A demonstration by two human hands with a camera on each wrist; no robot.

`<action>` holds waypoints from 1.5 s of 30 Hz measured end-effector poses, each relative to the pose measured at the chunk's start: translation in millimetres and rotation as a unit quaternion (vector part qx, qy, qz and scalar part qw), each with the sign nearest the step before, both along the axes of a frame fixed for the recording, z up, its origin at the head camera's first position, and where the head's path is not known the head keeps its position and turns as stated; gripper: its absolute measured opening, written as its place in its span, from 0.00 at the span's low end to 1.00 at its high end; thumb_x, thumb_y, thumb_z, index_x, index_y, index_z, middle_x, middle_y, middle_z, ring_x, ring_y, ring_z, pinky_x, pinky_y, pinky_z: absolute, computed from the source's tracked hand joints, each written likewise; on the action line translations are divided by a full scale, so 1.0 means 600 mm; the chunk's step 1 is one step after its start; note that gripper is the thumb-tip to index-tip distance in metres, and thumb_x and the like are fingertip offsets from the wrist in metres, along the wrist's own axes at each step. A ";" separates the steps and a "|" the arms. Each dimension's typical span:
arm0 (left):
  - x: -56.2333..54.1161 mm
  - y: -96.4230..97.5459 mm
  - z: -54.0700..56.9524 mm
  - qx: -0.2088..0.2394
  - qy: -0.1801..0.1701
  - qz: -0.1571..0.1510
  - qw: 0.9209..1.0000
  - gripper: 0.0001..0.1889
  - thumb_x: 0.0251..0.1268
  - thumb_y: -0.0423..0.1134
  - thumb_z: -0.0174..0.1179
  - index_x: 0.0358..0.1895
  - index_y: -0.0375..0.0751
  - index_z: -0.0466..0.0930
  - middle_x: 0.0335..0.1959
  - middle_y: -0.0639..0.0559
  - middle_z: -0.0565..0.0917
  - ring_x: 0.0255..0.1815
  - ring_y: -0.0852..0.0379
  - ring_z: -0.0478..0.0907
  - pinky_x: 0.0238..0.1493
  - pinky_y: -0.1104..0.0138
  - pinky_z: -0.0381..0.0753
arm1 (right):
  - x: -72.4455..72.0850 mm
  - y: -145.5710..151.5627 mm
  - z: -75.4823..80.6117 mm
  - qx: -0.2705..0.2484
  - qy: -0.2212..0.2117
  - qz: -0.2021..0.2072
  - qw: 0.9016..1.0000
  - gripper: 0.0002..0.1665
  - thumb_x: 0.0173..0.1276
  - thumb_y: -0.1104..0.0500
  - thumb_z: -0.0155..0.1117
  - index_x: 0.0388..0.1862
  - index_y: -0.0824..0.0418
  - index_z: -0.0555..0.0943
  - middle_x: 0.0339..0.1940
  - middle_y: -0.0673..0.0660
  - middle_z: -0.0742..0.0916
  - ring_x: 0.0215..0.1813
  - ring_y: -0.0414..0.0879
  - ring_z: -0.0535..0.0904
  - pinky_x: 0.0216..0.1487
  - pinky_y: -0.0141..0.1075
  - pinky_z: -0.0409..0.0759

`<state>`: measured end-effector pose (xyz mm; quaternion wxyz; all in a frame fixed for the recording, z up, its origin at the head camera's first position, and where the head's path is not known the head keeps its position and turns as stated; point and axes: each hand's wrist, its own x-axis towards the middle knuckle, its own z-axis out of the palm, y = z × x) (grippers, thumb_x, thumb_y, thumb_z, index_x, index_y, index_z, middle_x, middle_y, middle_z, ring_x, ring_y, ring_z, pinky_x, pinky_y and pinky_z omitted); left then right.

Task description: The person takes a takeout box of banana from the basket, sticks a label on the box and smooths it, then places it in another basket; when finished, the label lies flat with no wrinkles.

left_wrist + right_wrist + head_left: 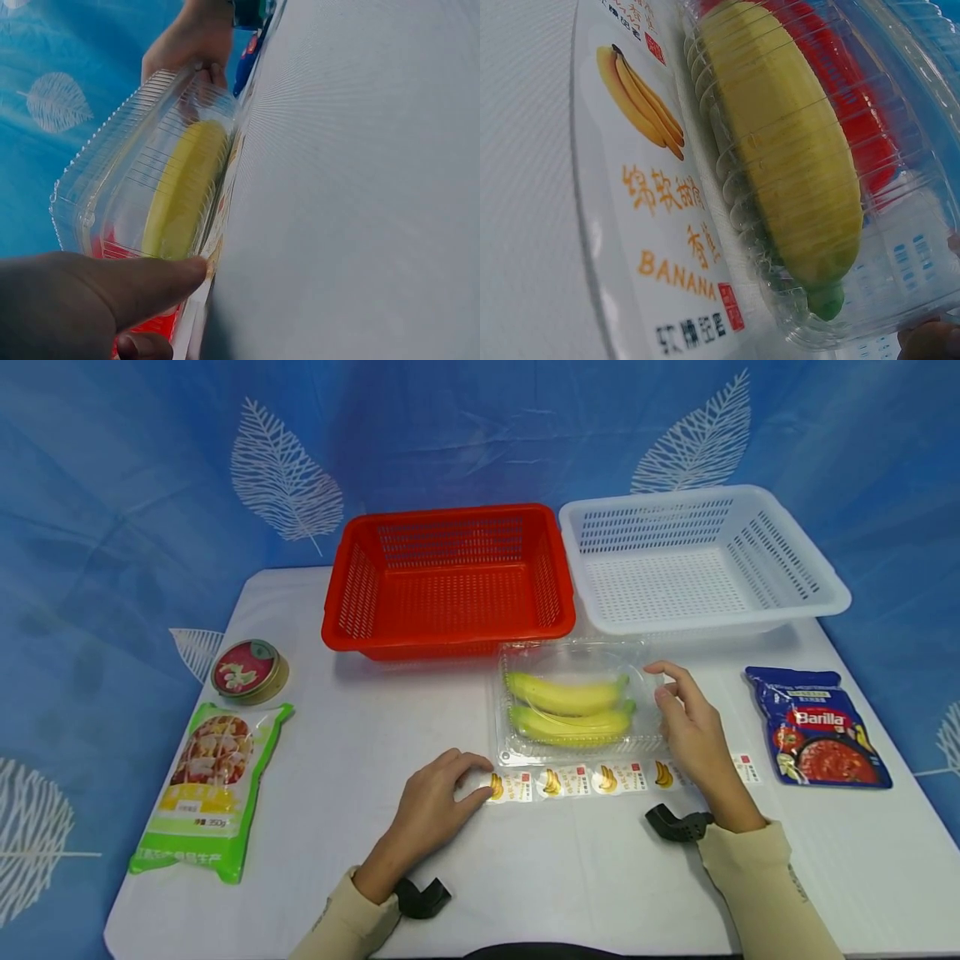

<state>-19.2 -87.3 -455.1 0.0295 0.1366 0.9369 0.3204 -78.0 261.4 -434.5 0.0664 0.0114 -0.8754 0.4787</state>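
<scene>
Two yellow bananas with green tips (573, 695) lie inside a clear plastic box (504, 727). My right hand (693, 727) is at the box's right end, its thumb and index finger pinching the edge; in the left wrist view that hand (191, 41) shows beyond the box. In front of the box runs a strip of banana labels (581, 781), printed with bananas and lettering, partly hidden under my right wrist. At the strip's left end is my left hand (435, 797), index finger and thumb extended and apart, the fingertips touching or nearly touching the label.
Behind the box stand a red basket (450, 647) and a white basket (697, 625). On the left are a round tin (247, 670) and a green food bag (206, 793). A blue Barilla pouch (821, 727) lies at the right.
</scene>
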 end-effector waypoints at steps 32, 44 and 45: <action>-0.004 0.003 0.006 -0.006 0.013 -0.013 1.000 0.03 0.69 0.40 0.67 0.38 0.54 0.82 0.26 0.65 0.69 0.24 0.66 0.65 0.26 0.71 0.63 | 0.000 -0.001 0.001 -0.002 0.000 -0.004 1.000 0.22 0.85 0.53 0.42 0.72 0.51 0.71 0.38 0.60 0.76 0.23 0.44 0.68 0.22 0.35 0.67; -0.008 -0.011 0.014 0.043 -0.045 -0.039 0.997 0.04 0.72 0.42 0.64 0.38 0.56 0.78 0.23 0.65 0.67 0.25 0.66 0.64 0.29 0.69 0.63 | 0.002 -0.005 0.004 -0.010 -0.006 -0.005 1.000 0.22 0.85 0.52 0.41 0.72 0.51 0.71 0.39 0.60 0.75 0.24 0.45 0.68 0.23 0.35 0.67; -0.009 -0.013 0.014 0.047 -0.049 -0.041 0.997 0.04 0.72 0.42 0.64 0.38 0.56 0.78 0.23 0.65 0.66 0.25 0.67 0.64 0.29 0.69 0.63 | 0.002 -0.005 0.004 -0.011 -0.007 -0.005 1.000 0.22 0.85 0.52 0.41 0.72 0.51 0.70 0.39 0.60 0.75 0.24 0.45 0.68 0.23 0.35 0.67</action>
